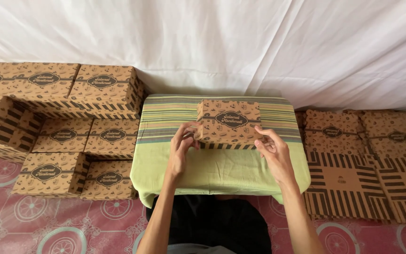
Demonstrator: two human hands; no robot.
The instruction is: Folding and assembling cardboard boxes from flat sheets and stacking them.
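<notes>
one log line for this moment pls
left hand: on box end | right hand: on other end | box: closed, on green cloth | folded boxes left | flat boxes right

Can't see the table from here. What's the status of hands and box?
Left hand and right hand grip the ends of the closed brown box. Box sits on green cloth table. Nothing in the way.
</notes>
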